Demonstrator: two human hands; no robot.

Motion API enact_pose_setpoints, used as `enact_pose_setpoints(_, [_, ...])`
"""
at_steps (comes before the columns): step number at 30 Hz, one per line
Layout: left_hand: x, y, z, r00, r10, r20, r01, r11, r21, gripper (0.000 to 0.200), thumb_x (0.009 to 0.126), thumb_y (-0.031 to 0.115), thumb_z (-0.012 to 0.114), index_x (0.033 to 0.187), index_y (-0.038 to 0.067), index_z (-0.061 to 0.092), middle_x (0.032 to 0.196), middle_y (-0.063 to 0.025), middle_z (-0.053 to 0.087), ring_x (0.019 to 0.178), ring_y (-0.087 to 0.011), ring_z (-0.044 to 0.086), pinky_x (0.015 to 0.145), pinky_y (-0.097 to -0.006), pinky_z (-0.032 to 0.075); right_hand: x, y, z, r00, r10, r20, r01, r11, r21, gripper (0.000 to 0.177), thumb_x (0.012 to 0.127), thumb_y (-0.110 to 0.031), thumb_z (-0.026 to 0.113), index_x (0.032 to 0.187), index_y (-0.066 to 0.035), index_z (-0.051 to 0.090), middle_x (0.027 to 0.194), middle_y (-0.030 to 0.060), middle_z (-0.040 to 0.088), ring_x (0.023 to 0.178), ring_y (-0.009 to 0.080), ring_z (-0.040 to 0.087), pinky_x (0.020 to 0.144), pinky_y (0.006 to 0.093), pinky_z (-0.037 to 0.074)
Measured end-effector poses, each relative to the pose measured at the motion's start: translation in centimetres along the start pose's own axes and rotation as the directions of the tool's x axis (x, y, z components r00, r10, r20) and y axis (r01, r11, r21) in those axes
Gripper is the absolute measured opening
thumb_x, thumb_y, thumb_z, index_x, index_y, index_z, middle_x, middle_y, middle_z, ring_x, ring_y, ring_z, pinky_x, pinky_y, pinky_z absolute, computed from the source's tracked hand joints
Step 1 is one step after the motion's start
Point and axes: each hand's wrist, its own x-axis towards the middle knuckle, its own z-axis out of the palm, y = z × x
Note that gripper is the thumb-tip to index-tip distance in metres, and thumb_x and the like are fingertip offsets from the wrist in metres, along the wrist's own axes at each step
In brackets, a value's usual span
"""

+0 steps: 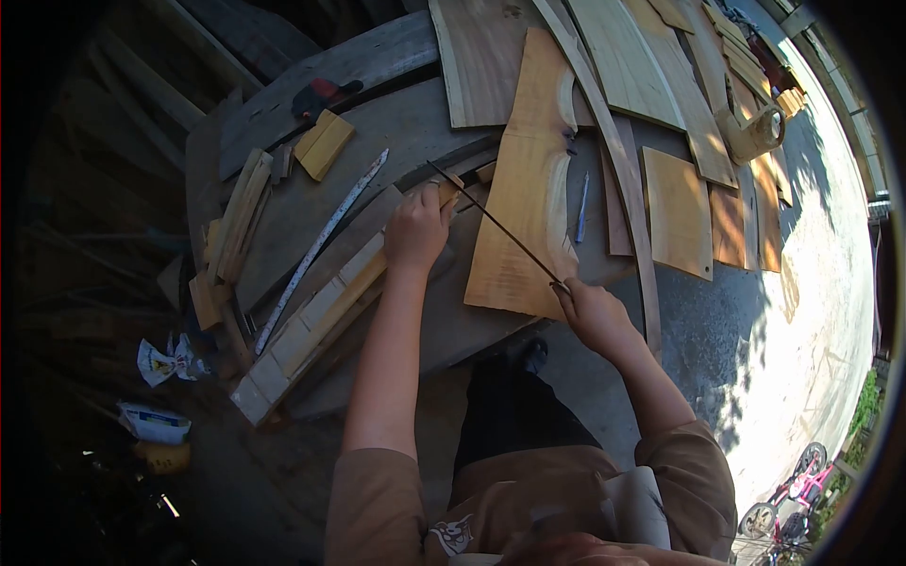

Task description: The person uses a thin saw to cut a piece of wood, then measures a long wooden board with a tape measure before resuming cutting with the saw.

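Observation:
My right hand [590, 311] is closed round the near end of a long thin dark tool [510, 233], which looks like a file or saw blade. The tool runs up and left, its far part crossing a small wood piece [451, 189]. My left hand [417, 226] is closed on that piece, beside a long strip of joined wood blocks [330, 300]. Under the tool lies a wide light-brown board [524, 179] with a wavy right edge. A blue-and-white pen [582, 208] rests right of the board.
Flat boards [628, 66] cover the upper right, near a roll of tape [758, 135]. A speckled strip [321, 247], a yellowish block [324, 144] and a dark red-and-black item [324, 96] lie on the left. Plastic packets [156, 423] sit at lower left; a pink bicycle [797, 492] stands lower right.

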Motion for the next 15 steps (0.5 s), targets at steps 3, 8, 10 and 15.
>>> enact_pose_setpoints(3, [0.3,-0.4,-0.1,1.000,0.000,-0.018,0.000,1.000,-0.025,0.026,0.078,0.025,0.060,0.089,0.004,0.048,0.077,-0.0138,0.060,0.070,-0.0333,0.058,0.060,-0.0407,0.047,0.5,-1.1,-0.7,0.999,-0.037,-0.005,0.037,0.999,0.005,0.032,0.089,-0.031,0.040,0.083,-0.002,0.053,0.074,0.0215,0.059,0.071,0.0384,0.058,0.064,0.0467,0.046])
enact_pose_setpoints(8, [0.3,-0.3,-0.4,1.000,0.001,-0.024,-0.001,1.000,-0.017,0.026,0.077,0.024,0.061,0.090,0.004,0.049,0.078,-0.0135,0.060,0.071,-0.0325,0.059,0.061,-0.0401,0.047,6.3,-4.8,-0.9,0.995,-0.100,-0.016,0.100,0.994,0.039,0.035,0.090,-0.031,0.037,0.087,-0.002,0.055,0.079,0.0200,0.061,0.077,0.0368,0.059,0.068,0.0454,0.046])
enact_pose_setpoints(10, [0.3,-0.1,-0.2,1.000,0.013,-0.019,-0.013,0.999,-0.032,0.026,0.077,0.024,0.061,0.091,0.004,0.050,0.078,-0.0136,0.060,0.071,-0.0322,0.059,0.061,-0.0398,0.047,8.7,-6.1,-0.8,0.990,-0.142,-0.021,0.143,0.989,0.038,0.034,0.090,-0.029,0.037,0.090,-0.002,0.056,0.082,0.0195,0.061,0.080,0.0362,0.059,0.070,0.0449,0.046])
enact_pose_setpoints(15, [0.3,-0.5,-0.1,0.998,0.048,-0.043,-0.047,0.999,0.027,0.027,0.078,0.024,0.061,0.092,0.004,0.050,0.077,-0.0135,0.060,0.070,-0.0310,0.059,0.060,-0.0379,0.048,7.9,-5.7,-0.5,0.990,-0.138,-0.017,0.138,0.990,0.025,0.032,0.089,-0.027,0.038,0.090,-0.002,0.057,0.081,0.0196,0.061,0.079,0.0367,0.059,0.069,0.0450,0.047])
